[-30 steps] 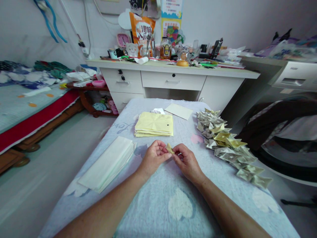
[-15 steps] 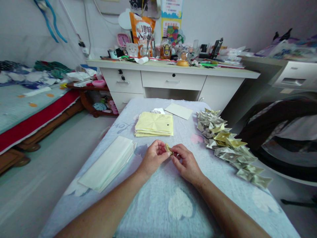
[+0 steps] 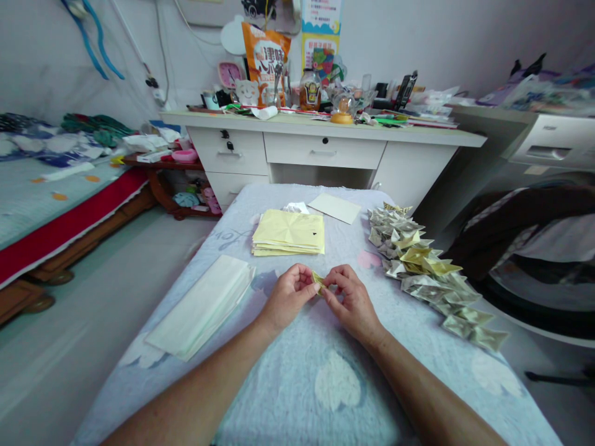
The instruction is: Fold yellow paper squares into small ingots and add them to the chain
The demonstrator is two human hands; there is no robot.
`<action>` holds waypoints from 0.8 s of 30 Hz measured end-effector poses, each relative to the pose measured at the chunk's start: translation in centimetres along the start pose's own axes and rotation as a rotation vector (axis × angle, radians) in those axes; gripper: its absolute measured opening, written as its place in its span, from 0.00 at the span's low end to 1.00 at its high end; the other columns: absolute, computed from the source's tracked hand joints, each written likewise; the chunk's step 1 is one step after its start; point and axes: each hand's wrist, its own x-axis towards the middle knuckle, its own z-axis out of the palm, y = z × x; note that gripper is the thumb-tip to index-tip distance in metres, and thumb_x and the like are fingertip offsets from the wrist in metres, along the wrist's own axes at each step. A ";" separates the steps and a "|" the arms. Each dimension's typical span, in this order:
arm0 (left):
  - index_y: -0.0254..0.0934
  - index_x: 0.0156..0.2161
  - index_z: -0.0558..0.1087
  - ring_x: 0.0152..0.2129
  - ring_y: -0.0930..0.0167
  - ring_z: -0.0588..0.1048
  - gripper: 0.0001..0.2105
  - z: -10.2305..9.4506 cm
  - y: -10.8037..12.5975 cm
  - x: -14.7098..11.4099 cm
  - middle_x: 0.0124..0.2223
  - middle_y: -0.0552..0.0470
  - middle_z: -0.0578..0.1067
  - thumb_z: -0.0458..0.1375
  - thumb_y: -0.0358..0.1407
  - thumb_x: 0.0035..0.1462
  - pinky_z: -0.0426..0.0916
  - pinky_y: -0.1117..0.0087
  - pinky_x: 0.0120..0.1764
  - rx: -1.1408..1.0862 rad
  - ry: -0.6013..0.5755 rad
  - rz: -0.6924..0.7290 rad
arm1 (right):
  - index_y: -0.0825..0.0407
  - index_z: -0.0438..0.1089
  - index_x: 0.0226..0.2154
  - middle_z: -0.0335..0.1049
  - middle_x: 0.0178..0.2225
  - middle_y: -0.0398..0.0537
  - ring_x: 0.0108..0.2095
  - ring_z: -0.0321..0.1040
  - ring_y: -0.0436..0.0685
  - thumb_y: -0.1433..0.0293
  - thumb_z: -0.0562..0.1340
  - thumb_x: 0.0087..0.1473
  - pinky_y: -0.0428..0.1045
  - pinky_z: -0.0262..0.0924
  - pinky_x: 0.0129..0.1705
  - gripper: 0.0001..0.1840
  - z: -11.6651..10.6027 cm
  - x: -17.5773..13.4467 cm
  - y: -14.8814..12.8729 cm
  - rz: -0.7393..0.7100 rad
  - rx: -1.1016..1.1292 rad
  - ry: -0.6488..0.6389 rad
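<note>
A small piece of folded yellow paper is pinched between my two hands above the middle of the cloth-covered table. My left hand grips its left side with thumb and fingers. From the right, my right hand pinches the other side; the fingertips hide much of the fold. Just beyond my hands lies a stack of yellow paper sheets. Left of my left hand is a stack of long pale folded papers. Folded silver and gold paper pieces form a long row on the right.
A pale card and crumpled white paper lie at the table's far end. Behind stands a white desk crowded with jars and a snack bag. A bed is at left, a front-loading washing machine at right.
My right fingers have shifted slightly on the folded yellow paper, which now sits flatter and lower between my fingertips. The stacks and the row of folded pieces stay in place.
</note>
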 end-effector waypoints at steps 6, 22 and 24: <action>0.36 0.37 0.67 0.29 0.74 0.69 0.09 -0.5 -0.7 0.1 0.32 0.54 0.70 0.58 0.38 0.53 0.64 0.73 0.33 0.137 0.025 0.021 | 0.50 0.69 0.32 0.62 0.36 0.47 0.38 0.63 0.54 0.74 0.59 0.54 0.50 0.60 0.41 0.04 -0.3 0.1 0.6 -0.002 -0.101 0.021; 0.36 0.37 0.69 0.34 0.71 0.70 0.07 -0.9 -0.9 0.3 0.36 0.52 0.72 0.57 0.36 0.52 0.64 0.70 0.38 0.363 0.143 0.091 | 0.51 0.70 0.36 0.63 0.38 0.51 0.40 0.60 0.57 0.75 0.59 0.52 0.53 0.58 0.43 0.08 -1.2 0.3 1.7 -0.083 -0.332 -0.086; 0.36 0.37 0.69 0.33 0.71 0.70 0.07 -0.9 -0.7 0.2 0.36 0.52 0.72 0.56 0.35 0.52 0.64 0.70 0.38 0.364 0.147 0.084 | 0.51 0.69 0.39 0.63 0.39 0.51 0.41 0.60 0.58 0.75 0.58 0.53 0.53 0.58 0.44 0.10 -1.4 0.3 1.7 -0.068 -0.297 -0.061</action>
